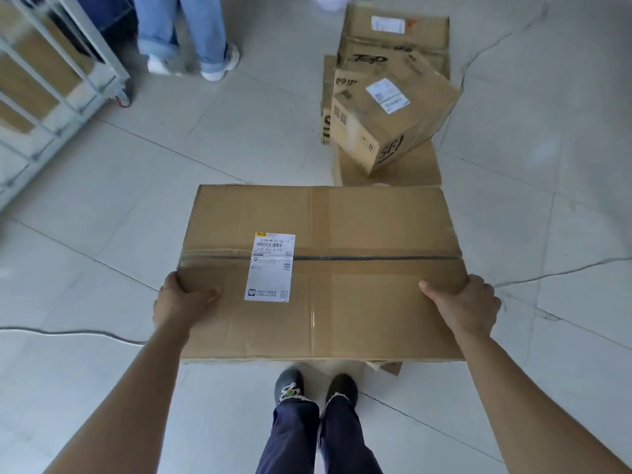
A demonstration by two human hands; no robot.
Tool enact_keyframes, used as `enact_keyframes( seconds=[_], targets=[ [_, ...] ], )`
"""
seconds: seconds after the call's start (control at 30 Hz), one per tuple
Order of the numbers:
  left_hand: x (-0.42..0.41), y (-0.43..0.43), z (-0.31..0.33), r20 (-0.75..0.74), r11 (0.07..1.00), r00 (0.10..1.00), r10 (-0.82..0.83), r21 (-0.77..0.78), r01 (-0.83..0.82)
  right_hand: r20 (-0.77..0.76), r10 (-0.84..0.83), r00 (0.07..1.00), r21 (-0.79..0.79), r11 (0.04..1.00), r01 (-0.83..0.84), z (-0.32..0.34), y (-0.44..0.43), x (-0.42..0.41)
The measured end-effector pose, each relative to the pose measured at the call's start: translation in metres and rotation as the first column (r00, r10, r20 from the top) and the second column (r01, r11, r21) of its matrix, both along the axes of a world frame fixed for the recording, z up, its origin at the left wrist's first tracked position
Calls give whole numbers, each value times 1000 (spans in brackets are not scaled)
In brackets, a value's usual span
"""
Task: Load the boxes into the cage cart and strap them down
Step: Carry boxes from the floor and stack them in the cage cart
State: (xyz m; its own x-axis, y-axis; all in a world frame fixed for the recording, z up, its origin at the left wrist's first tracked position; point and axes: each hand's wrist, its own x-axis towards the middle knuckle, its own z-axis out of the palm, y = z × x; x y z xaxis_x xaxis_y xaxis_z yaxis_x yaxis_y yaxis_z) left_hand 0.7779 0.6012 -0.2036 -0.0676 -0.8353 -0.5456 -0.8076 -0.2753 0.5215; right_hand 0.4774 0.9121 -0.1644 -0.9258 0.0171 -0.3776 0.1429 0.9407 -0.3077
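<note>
Cage cart (pixel 102 46) up left, cardboard boxes (pixel 37 63) showing behind its bars. The big box (pixel 342 285) is up off the floor out front, with left hand (pixel 178 302) and right hand (pixel 468 306) gripping its sides, thumbs on top, fingers curled out of sight.

Even soft daylight, faint shadows; edges bowed, top corners blurred.
</note>
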Motion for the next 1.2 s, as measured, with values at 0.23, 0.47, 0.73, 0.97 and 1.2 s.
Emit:
enact_keyframes(
  seconds=[0.23,0.47,0.73,0.97,1.2],
  targets=[
    [53,-19,82,-75,977,987,139,-153,-149,-109,138,984,-156,976,-154,70,-61,18],
    [123,-41,150,-149,916,943,298,-232,-326,-163,276,947,-301,900,-314,122,-138,50],
    [224,-93,202,-258,824,844,471,-213,-525,-302,446,843,-345,773,-532,188,-269,116],
    [316,-183,237,-274,779,829,487,-293,-554,-344,482,806,-401,701,-590,216,-400,196],
    [381,-268,278,-266,735,819,509,-361,-574,-393,505,768,-399,659,-638,249,-505,260]
  ],
)
